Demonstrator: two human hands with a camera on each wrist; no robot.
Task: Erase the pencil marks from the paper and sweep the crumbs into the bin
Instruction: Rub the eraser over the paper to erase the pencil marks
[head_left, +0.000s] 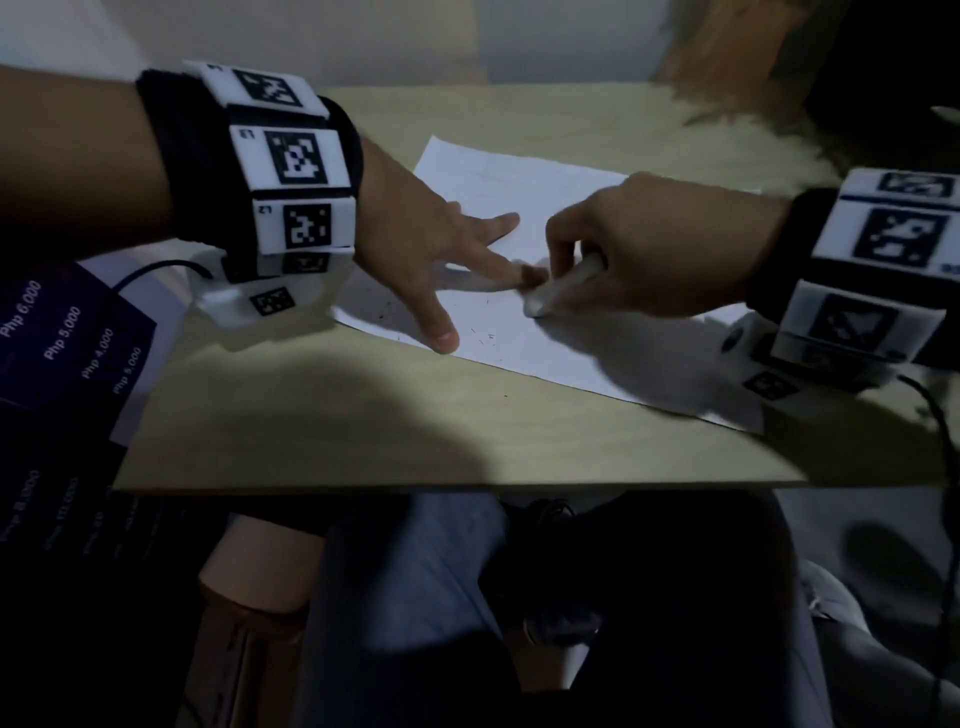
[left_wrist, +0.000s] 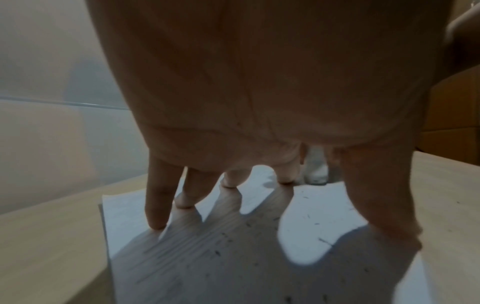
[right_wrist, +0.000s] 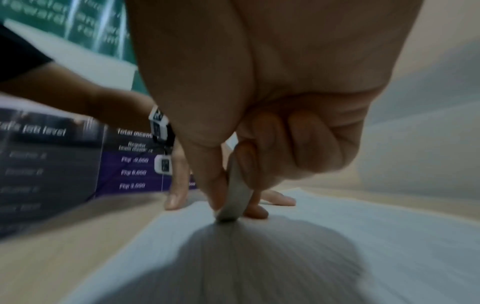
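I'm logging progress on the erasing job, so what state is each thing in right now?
paper: flat on the table, pinned by spread fingers.
eraser: pinched, tip pressed on the paper.
crumbs: scattered on the paper, unswept.
left hand: fingers straight, pressing the paper.
right hand: curled round the eraser.
table: holds the paper; one speck on the wood.

Both wrists are wearing black bands (head_left: 208, 171) carrying white marker tiles (head_left: 298, 158), black cables (head_left: 156, 270) trailing; blurred trousers (head_left: 415, 597) perhaps blue.

Office-like: wooden desk (head_left: 415, 431), incentive-pay poster (head_left: 62, 353).
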